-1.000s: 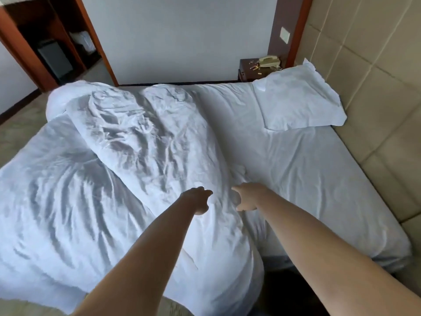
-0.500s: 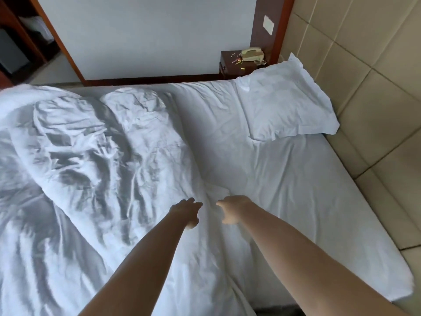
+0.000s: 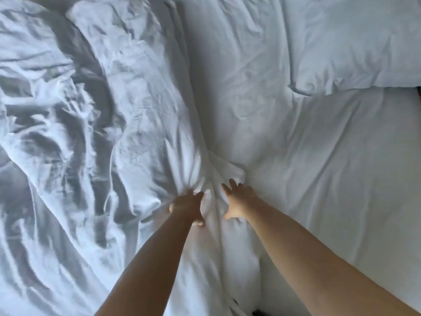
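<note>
Nearest, just below the centre of the frame, both hands work side by side. The left hand (image 3: 187,207) has its fingers dug into the duvet (image 3: 102,137) and curled round a bunch of cloth. Pleats fan out from that grip toward the upper left. Just beside it, the right hand (image 3: 239,200) has its fingers spread and laid on the same cloth. It rests below the duvet's folded corner (image 3: 229,171), which pokes out onto the bare sheet (image 3: 330,169).

The duvet fills the left half of the frame, heaped and deeply creased, with its edge running down the middle to the bottom.

It looks soft and limp, bulky rather than heavy, so it should sag and drag and keep no shape when lifted. The cover may slide over the filling, so a thin pinch would likely slip. A fuller grip through both layers, at the corner and along the edge with the hands set apart, seems the safer hold. Nothing about it looks fragile.

Farthest, in the upper right, lies a pillow (image 3: 353,42), cut off by the top and right edges.

The left fingertips are buried in cloth and blurred. Whether the right palm presses down cannot be told. White on white makes the line between duvet and sheet hard to trace near the top.
</note>
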`<action>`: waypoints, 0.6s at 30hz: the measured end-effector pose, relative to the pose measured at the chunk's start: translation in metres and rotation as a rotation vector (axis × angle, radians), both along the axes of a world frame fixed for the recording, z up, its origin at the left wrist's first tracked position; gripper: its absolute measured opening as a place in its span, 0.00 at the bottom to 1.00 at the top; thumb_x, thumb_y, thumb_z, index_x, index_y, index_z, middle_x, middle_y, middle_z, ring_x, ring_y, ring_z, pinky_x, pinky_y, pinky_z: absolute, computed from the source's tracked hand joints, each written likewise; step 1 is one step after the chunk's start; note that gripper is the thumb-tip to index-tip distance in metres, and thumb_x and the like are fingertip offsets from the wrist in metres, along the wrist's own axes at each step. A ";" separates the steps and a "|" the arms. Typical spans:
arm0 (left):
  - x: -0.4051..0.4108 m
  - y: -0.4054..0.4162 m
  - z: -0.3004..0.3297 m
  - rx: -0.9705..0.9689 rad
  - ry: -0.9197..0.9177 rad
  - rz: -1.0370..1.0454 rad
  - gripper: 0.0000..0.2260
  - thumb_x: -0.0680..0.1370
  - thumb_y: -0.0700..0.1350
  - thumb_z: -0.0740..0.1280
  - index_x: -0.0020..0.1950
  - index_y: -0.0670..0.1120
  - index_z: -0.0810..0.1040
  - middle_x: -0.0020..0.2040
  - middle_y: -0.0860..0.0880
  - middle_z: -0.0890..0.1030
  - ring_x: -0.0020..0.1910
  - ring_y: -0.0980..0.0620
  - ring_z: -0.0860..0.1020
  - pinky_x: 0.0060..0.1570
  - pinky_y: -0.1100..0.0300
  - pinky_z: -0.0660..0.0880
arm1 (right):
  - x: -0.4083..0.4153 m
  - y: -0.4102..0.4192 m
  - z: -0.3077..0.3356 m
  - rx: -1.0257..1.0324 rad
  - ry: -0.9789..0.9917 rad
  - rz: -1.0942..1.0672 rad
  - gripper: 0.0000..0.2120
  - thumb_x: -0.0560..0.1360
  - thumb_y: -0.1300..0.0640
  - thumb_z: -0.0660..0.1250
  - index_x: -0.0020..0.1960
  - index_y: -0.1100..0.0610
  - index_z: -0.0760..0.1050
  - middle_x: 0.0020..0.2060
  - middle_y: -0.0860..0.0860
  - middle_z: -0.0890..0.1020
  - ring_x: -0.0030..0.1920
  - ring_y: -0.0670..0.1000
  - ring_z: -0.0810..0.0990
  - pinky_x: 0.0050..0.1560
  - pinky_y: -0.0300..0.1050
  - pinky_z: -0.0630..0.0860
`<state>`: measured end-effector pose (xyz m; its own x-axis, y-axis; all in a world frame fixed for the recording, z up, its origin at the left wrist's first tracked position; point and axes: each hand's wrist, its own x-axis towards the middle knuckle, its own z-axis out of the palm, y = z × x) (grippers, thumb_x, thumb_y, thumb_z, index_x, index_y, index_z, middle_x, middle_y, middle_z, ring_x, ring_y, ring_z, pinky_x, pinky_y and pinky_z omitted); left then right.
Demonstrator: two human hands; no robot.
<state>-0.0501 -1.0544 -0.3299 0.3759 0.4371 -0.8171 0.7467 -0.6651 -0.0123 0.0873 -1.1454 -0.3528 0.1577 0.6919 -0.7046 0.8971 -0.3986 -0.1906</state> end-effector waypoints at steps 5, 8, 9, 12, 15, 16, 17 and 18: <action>0.001 0.011 -0.038 0.040 -0.008 0.012 0.48 0.63 0.51 0.78 0.76 0.55 0.55 0.75 0.47 0.57 0.74 0.44 0.59 0.66 0.47 0.70 | -0.017 0.017 -0.048 -0.017 0.124 -0.168 0.60 0.65 0.41 0.75 0.77 0.52 0.34 0.75 0.61 0.50 0.73 0.64 0.57 0.71 0.56 0.60; 0.005 0.012 -0.045 0.058 -0.008 0.010 0.49 0.62 0.49 0.79 0.76 0.54 0.54 0.73 0.47 0.59 0.73 0.45 0.61 0.65 0.48 0.70 | -0.024 0.017 -0.054 0.041 0.147 -0.259 0.56 0.68 0.51 0.74 0.77 0.52 0.34 0.72 0.60 0.59 0.71 0.61 0.62 0.67 0.52 0.65; 0.004 0.010 -0.045 0.057 -0.004 0.017 0.49 0.62 0.49 0.79 0.76 0.54 0.55 0.72 0.48 0.61 0.73 0.45 0.62 0.64 0.48 0.71 | -0.028 0.017 -0.053 0.034 0.197 -0.315 0.53 0.70 0.54 0.72 0.78 0.52 0.34 0.70 0.59 0.63 0.70 0.60 0.65 0.65 0.51 0.68; -0.004 -0.002 -0.040 0.070 -0.019 0.055 0.43 0.66 0.44 0.76 0.75 0.51 0.56 0.71 0.48 0.62 0.71 0.44 0.64 0.64 0.47 0.71 | -0.045 0.013 -0.041 -0.033 0.297 -0.392 0.36 0.73 0.58 0.65 0.77 0.56 0.52 0.64 0.58 0.75 0.63 0.58 0.75 0.60 0.48 0.72; -0.021 -0.019 -0.021 0.113 -0.111 0.085 0.38 0.72 0.40 0.70 0.77 0.50 0.53 0.76 0.49 0.57 0.73 0.44 0.61 0.68 0.45 0.67 | -0.062 -0.002 -0.011 -0.074 0.285 -0.341 0.20 0.76 0.57 0.60 0.66 0.59 0.71 0.63 0.57 0.76 0.64 0.56 0.75 0.60 0.45 0.72; -0.026 -0.023 -0.011 0.120 -0.136 0.081 0.39 0.73 0.41 0.70 0.77 0.50 0.52 0.77 0.50 0.55 0.74 0.45 0.59 0.69 0.45 0.65 | -0.066 -0.009 0.001 -0.075 0.260 -0.334 0.19 0.77 0.56 0.59 0.66 0.59 0.71 0.64 0.57 0.75 0.65 0.56 0.75 0.61 0.46 0.71; -0.030 -0.026 0.000 0.130 -0.157 0.072 0.40 0.73 0.41 0.70 0.78 0.51 0.50 0.78 0.51 0.53 0.75 0.46 0.58 0.70 0.46 0.63 | -0.067 -0.019 0.014 -0.070 0.223 -0.327 0.20 0.77 0.56 0.57 0.68 0.59 0.70 0.66 0.56 0.75 0.65 0.56 0.74 0.62 0.47 0.71; -0.033 -0.030 0.013 0.151 -0.178 0.054 0.40 0.73 0.41 0.70 0.78 0.52 0.49 0.78 0.51 0.53 0.74 0.46 0.59 0.70 0.46 0.63 | -0.066 -0.029 0.026 -0.057 0.178 -0.315 0.20 0.78 0.56 0.56 0.69 0.58 0.69 0.66 0.56 0.74 0.66 0.56 0.74 0.63 0.48 0.71</action>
